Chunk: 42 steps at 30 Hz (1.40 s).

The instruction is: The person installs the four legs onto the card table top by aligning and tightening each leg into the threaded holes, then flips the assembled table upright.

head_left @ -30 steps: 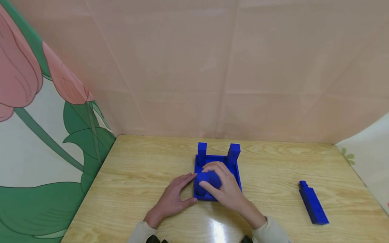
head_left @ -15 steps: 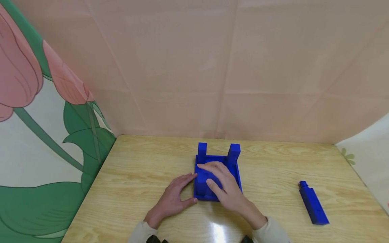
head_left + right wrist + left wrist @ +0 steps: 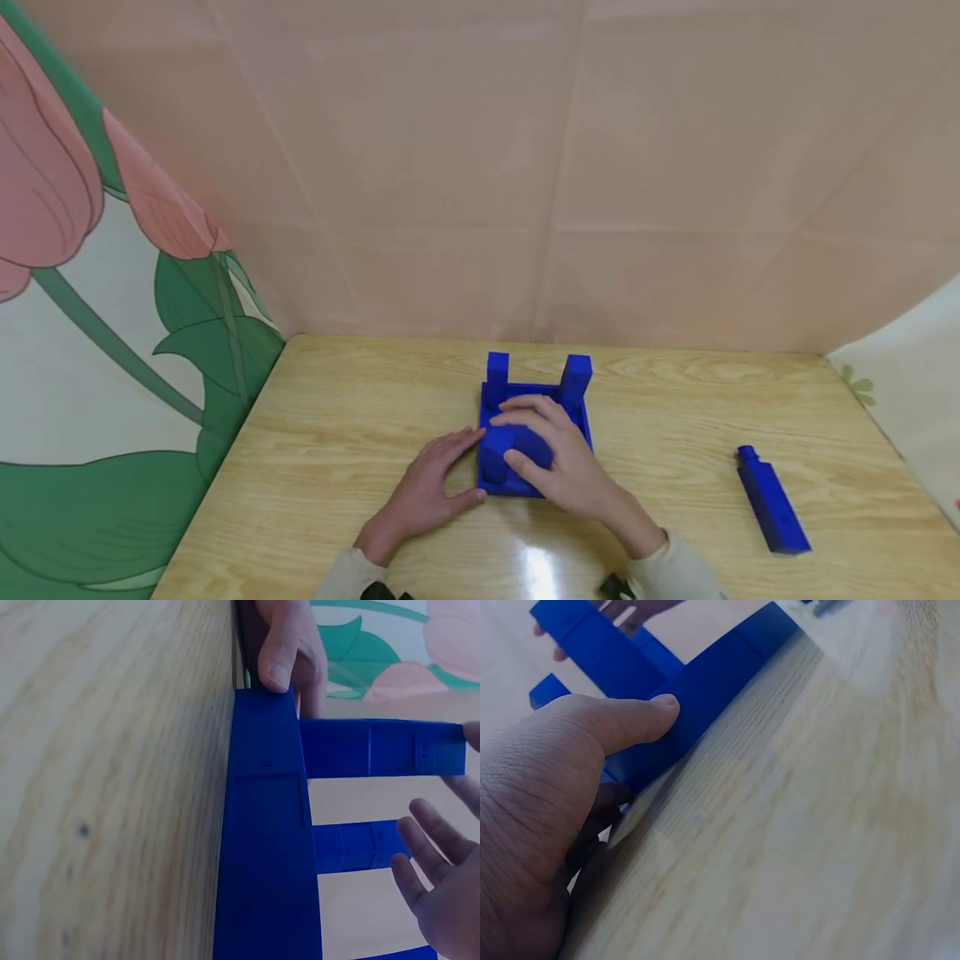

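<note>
A blue square base (image 3: 517,490) with a raised rim lies on the table, with blue legs standing up from it like an upturned toy table. My left hand (image 3: 427,492) grips its near left corner; the left wrist view shows the thumb (image 3: 641,720) along the side face. Over the base, my right hand (image 3: 562,458) pinches the top of the near left leg (image 3: 496,457) between thumb and index finger. Its other fingers (image 3: 427,855) spread loosely in the right wrist view. The far left leg (image 3: 497,377) and far right leg (image 3: 576,379) stand upright.
Another blue leg (image 3: 774,507) with a narrow stub at one end lies on the wooden table (image 3: 360,400) at the right. A plain pinkish cloth (image 3: 420,208) hangs behind the table. Flower-patterned cloth (image 3: 97,350) hangs at the left.
The right fingers straightened over the leg's top, then curled around it again. The leg's top has turned to a different angle. The left hand and the base have stayed in place.
</note>
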Tool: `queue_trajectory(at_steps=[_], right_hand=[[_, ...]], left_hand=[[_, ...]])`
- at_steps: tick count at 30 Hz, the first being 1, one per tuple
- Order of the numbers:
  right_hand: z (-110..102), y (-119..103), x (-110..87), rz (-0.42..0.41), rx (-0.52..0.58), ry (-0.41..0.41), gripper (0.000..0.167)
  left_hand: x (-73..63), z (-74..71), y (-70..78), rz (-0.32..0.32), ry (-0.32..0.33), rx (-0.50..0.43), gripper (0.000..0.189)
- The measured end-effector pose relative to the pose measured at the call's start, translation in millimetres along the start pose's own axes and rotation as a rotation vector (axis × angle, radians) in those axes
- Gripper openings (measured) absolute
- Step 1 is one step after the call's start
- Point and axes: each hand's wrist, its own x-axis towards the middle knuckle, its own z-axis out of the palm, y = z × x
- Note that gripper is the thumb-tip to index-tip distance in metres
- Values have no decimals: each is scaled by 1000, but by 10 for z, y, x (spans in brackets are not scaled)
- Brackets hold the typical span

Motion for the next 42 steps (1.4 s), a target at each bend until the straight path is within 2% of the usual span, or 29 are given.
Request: queue_trajectory(at_steps=[7, 16, 21, 26, 30, 37, 42], right_hand=[[30, -28, 10, 64, -27, 59, 31], [88, -58, 16, 24, -28, 130, 38], [65, -60, 11, 15, -62, 101, 40], [15, -64, 5, -25, -50, 16, 52], [-3, -73, 10, -53, -34, -31, 49], [25, -55, 3, -10, -49, 9, 39], [43, -58, 10, 28, -28, 49, 36]], left_hand=[[2, 3, -1, -12, -2, -5, 86], [4, 4, 2, -12, 3, 0, 86], [-3, 3, -2, -15, 2, -5, 86], [-3, 6, -14, -7, 3, -6, 86], [-2, 8, -20, 0, 5, 4, 87], [-7, 20, -32, 36, 36, 25, 84], [-7, 20, -29, 28, 34, 28, 84]])
